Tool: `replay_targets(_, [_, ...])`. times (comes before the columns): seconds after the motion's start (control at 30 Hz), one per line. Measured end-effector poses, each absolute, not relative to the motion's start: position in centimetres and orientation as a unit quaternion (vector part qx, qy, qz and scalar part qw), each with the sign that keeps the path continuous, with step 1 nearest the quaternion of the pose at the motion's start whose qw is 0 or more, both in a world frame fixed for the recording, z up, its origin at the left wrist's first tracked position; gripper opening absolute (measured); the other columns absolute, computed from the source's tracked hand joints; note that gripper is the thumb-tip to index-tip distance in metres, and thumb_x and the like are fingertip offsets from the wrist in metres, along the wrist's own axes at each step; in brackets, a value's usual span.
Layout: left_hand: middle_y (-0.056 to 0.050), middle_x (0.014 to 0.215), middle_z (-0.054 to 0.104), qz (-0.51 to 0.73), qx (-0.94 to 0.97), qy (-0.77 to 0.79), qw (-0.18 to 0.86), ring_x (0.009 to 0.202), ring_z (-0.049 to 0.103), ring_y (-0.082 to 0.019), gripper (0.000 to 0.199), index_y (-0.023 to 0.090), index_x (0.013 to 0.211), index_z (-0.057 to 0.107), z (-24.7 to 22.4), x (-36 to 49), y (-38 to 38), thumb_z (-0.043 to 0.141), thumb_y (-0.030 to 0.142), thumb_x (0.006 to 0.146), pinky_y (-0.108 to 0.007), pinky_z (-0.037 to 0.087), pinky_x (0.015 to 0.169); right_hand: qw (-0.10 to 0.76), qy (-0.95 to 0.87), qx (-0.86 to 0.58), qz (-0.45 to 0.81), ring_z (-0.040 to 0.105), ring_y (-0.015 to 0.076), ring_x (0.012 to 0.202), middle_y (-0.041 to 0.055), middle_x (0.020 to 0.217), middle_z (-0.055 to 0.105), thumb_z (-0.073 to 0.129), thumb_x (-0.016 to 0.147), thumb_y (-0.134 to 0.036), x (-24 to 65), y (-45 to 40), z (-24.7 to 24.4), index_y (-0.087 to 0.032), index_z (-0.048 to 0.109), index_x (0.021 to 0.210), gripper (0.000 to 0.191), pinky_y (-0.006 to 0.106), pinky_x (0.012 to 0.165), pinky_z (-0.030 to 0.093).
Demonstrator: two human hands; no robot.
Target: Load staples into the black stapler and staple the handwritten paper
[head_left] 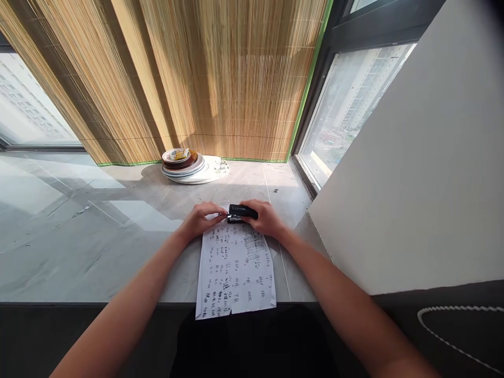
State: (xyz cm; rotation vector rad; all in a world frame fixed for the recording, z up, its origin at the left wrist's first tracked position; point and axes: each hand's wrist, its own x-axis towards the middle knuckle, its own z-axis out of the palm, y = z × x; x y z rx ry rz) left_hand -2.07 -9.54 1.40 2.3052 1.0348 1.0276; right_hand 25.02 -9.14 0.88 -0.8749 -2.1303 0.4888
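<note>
A black stapler (243,211) lies over the far edge of a white sheet of paper (236,273) covered in handwriting. My right hand (264,216) is wrapped round the stapler's right end. At the stapler's left end, my left hand (202,218) is closed, thumb and fingertips together; what they pinch is too small to make out. The paper rests on the grey marble sill, its near edge reaching past the sill's front edge.
Beyond my hands, a stack of plates (185,165) stands on the marble sill (118,252) by a bamboo blind (236,84). A white wall (425,173) rises at the right. A white cord (444,308) hangs at the lower right.
</note>
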Motion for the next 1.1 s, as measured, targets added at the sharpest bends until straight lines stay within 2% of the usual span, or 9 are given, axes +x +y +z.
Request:
replay_targets(0.4, [-0.006, 0.097, 0.082, 0.382, 0.861, 0.301, 0.152, 0.09, 0.076, -0.022, 0.013, 0.024, 0.098, 0.082, 1.2, -2.0, -9.2, 0.072, 0.032, 0.094, -0.036, 0.059, 0.084, 0.376, -0.835, -0.348, 0.201, 0.071, 0.0253, 0.107, 0.0075, 0.119, 0.076, 0.074, 0.086, -0.021, 24.9, -9.4, 1.1, -0.023, 0.071, 0.122, 0.036, 0.038, 0.096, 0.054])
replay_targets(0.53, [-0.007, 0.099, 0.082, 0.372, 0.87, 0.283, 0.155, 0.09, 0.076, -0.022, 0.013, 0.025, 0.098, 0.082, 1.5, -2.6, -9.0, 0.072, 0.032, 0.095, -0.037, 0.06, 0.084, 0.403, -0.816, -0.344, 0.229, 0.072, 0.0242, 0.103, 0.0055, 0.113, 0.077, 0.077, 0.084, -0.022, 25.1, -9.1, 0.9, -0.025, 0.073, 0.12, 0.036, 0.038, 0.095, 0.055])
replay_targets(0.67, [-0.007, 0.105, 0.08, 0.369, 0.862, 0.31, 0.157, 0.097, 0.074, -0.023, 0.017, 0.026, 0.108, 0.081, 2.0, -3.2, -9.1, 0.069, 0.032, 0.097, -0.039, 0.058, 0.089, 0.442, -0.779, -0.352, 0.272, 0.074, 0.0234, 0.099, 0.0043, 0.109, 0.079, 0.08, 0.08, -0.022, 26.0, -8.5, 1.3, -0.024, 0.076, 0.115, 0.036, 0.037, 0.092, 0.057])
replay_targets(0.77, [-0.007, 0.102, 0.08, 0.368, 0.864, 0.305, 0.159, 0.095, 0.073, -0.022, 0.015, 0.025, 0.102, 0.08, 1.9, -2.9, -9.3, 0.066, 0.031, 0.099, -0.038, 0.057, 0.089, 0.447, -0.77, -0.338, 0.304, 0.074, 0.0231, 0.098, 0.0048, 0.107, 0.079, 0.08, 0.078, -0.021, 26.5, -8.5, 1.8, -0.022, 0.078, 0.112, 0.034, 0.037, 0.093, 0.057])
replay_targets(0.87, [-0.004, 0.097, 0.078, 0.374, 0.854, 0.318, 0.171, 0.093, 0.072, -0.02, 0.01, 0.024, 0.099, 0.073, 1.5, -2.2, -9.6, 0.071, 0.033, 0.095, -0.038, 0.055, 0.091, 0.429, -0.785, -0.295, 0.336, 0.073, 0.0218, 0.095, 0.0046, 0.105, 0.078, 0.08, 0.078, -0.022, 26.2, -9.0, 2.1, -0.021, 0.078, 0.111, 0.033, 0.035, 0.089, 0.057])
replay_targets(0.97, [-0.001, 0.094, 0.074, 0.375, 0.834, 0.359, 0.188, 0.09, 0.07, -0.019, 0.019, 0.023, 0.101, 0.063, 1.1, -1.5, -9.9, 0.074, 0.035, 0.091, -0.035, 0.055, 0.088, 0.419, -0.796, -0.263, 0.348, 0.072, 0.0203, 0.091, 0.0035, 0.102, 0.077, 0.08, 0.079, -0.024, 25.4, -9.5, 2.2, -0.022, 0.077, 0.113, 0.034, 0.033, 0.084, 0.056])
replay_targets(1.1, [0.002, 0.086, 0.066, 0.36, 0.836, 0.378, 0.169, 0.081, 0.063, -0.015, 0.01, 0.022, 0.09, 0.057, 1.2, -1.1, -10.1, 0.065, 0.027, 0.093, -0.031, 0.052, 0.081, 0.421, -0.803, -0.268, 0.327, 0.07, 0.0196, 0.09, 0.0024, 0.099, 0.076, 0.078, 0.081, -0.023, 24.5, -10.1, 2.2, -0.024, 0.076, 0.115, 0.034, 0.034, 0.086, 0.055])
